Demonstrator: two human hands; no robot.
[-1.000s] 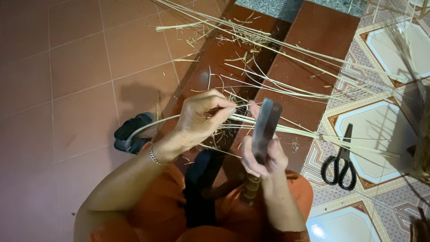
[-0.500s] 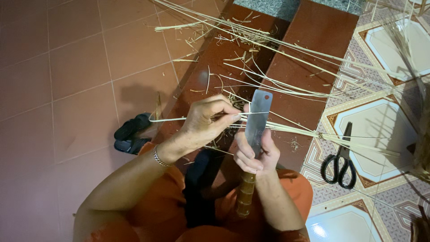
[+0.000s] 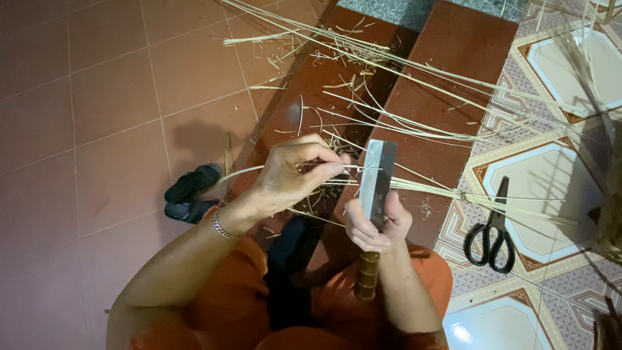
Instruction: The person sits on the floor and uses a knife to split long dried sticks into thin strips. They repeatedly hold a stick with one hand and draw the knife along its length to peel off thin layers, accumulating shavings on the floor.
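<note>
Thin pale strip (image 3: 353, 168), drawn across the flat blade of the knife (image 3: 377, 181), at centre above the person's lap. Left hand (image 3: 295, 172), left of the knife: fingers pinched shut on the strip. Right hand (image 3: 374, 223), just below the blade: closed around the knife, blade upright, wooden handle pointing down. More strips (image 3: 466, 191) fan rightward from the knife. Scissors (image 3: 494, 230) lie well right of it on patterned tile; a dark sandal (image 3: 191, 192) lies left.

No packages, labels, signs or screens.
</note>
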